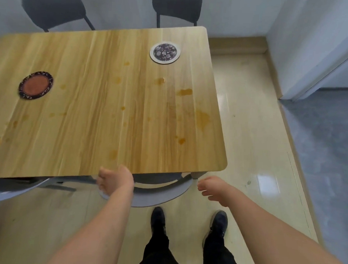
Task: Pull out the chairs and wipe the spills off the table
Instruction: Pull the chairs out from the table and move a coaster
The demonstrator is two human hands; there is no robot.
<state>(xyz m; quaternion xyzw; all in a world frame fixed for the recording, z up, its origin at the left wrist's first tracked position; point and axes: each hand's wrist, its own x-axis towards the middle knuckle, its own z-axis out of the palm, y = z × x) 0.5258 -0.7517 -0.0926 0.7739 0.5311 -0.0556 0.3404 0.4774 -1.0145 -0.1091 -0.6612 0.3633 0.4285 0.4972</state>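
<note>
Left hand [115,181] is gripping the grey chair [158,193] tucked under the bench [102,100]; right hand [213,188] is hovering loosely curled, holding nothing, beside the bench's corner.

Grey chair [158,193] tucked under spill-dotted [184,91] (amber) wooden table [90,100]

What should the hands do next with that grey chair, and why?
Probably pull the grey chair back toward the feet. It is tucked under the table, the left hand is at its backrest, the right hand hangs open nearby, and the spills are not yet wiped.
</note>
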